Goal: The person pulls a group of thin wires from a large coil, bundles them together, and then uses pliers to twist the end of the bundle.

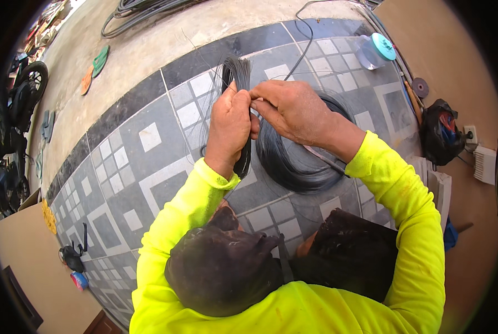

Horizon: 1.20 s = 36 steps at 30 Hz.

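And here's the bundle of dark wire (239, 75), up off the tiled floor (165, 161) and held out in front of the person, its cut-looking ends fanned at the top, its tail hanging below the wrist. The left hand (229, 122) has it — grip wrapped snugly round the middle, thumb uppermost. In comes the right hand (296, 114) from the other side, fingertips pinched narrow just beside the left thumb; whether a single strand sits in that pinch, I cannot tell, the fingers hide it.

So how does it stand? Gathering looks well along, I'd judge: plenty of strands lie together in one thick hank. But tidy it isn't — stray strands (207, 106) bow out on the left, well apart from the main bunch, and no finished tie shows round it. That part, if wanted, looks undone, though the hands cover the spot where one might sit.

And there's stock in reserve! A large coil of dark wire (299, 179) lies on the tiles beneath the right forearm, many loops thick. Sorting the strays and dealing with that coil would seem to be what's left.
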Each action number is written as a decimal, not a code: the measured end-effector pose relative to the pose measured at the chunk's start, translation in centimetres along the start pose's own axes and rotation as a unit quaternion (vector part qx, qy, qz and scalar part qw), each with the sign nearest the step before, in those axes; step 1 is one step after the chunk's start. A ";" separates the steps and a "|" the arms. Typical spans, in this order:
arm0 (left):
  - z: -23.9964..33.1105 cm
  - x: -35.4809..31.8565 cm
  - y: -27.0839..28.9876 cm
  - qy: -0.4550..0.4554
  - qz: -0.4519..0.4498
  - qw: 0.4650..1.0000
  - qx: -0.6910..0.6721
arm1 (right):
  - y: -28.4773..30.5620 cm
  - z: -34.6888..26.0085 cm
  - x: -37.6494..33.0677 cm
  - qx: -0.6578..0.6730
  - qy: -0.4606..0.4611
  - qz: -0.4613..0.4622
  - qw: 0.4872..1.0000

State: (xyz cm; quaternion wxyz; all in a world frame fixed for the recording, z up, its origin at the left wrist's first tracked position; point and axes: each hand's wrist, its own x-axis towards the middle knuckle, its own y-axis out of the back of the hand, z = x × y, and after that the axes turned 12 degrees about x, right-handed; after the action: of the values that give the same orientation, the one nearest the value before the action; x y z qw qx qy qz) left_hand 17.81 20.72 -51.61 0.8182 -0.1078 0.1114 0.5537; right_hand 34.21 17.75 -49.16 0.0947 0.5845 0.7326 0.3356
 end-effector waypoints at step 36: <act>0.9 1.7 1.5 -0.030 -0.176 0.980 0.092 | 7.3 0.1 -1.1 -0.189 0.054 -0.045 0.980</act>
State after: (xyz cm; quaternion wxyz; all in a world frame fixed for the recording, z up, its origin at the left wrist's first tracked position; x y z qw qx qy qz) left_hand 17.08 23.04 -51.37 0.9120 -0.0338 0.1168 0.3917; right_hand 40.39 17.44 -45.09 0.1789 0.5038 0.6856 0.4940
